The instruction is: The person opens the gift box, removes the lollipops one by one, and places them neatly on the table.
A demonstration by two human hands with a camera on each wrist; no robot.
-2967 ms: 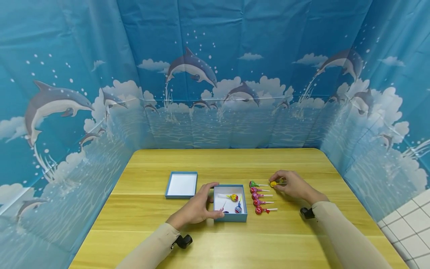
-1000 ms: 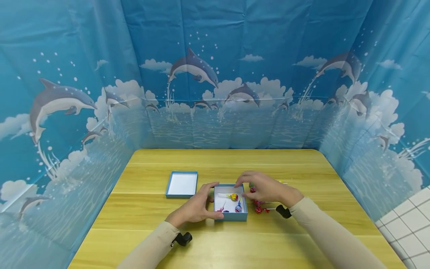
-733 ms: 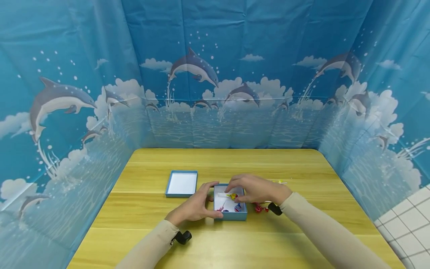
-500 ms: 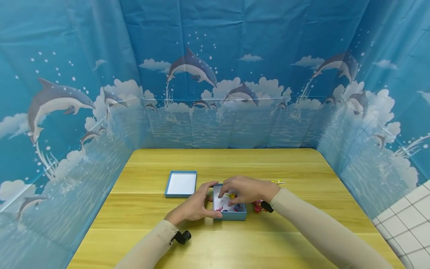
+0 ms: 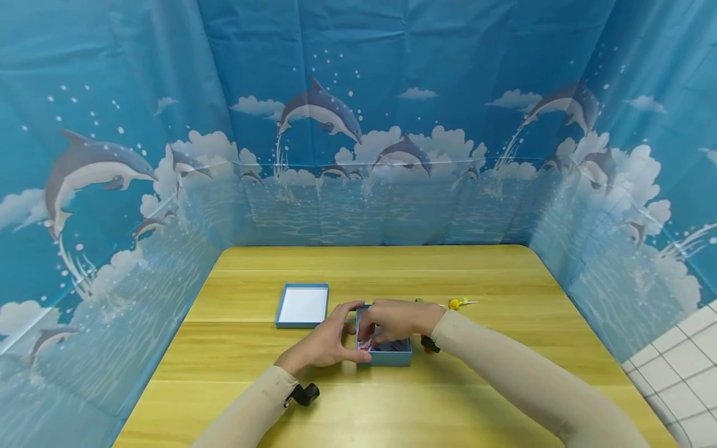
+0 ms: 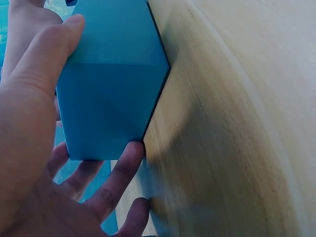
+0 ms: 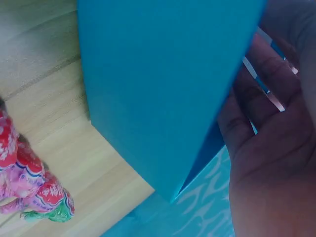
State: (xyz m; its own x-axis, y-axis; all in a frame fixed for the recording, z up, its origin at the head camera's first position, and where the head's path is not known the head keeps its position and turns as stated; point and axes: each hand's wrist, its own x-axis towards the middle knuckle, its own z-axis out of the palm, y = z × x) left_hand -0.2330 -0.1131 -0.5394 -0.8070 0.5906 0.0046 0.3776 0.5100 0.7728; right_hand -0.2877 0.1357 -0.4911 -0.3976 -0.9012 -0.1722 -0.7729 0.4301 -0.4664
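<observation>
Left hand (image 5: pixel 325 343) gripped the blue box (image 5: pixel 392 358) at its left wall, thumb along the near corner and fingers curled round the far corner; the left wrist view showed the thumb and fingers (image 6: pixel 118 170) pressed on the box's blue outer faces. Right hand (image 5: pixel 394 318) was reaching down into the same box from the right, fingers bent over the opening; could not tell whether they pinched anything, since the hand hid most of the inside. Right wrist view showed only the box's blue wall (image 7: pixel 168 94) close up, the palm beside it and white sticks behind the fingers. Box sat on the wooden table (image 5: pixel 504 386) in front of the person, near the middle. Its lid (image 5: pixel 303 305) lay open side up just to the left and a bit farther back, apart from the box. Wrapped red and pink lollipops (image 7: pixel 29 182) lay on the table just right of the box, mostly hidden by the right wrist in the head view. A yellow lollipop (image 5: pixel 455 304) lay alone farther right. Dolphin-print blue backdrop (image 5: pixel 358 124) surrounded the table.
</observation>
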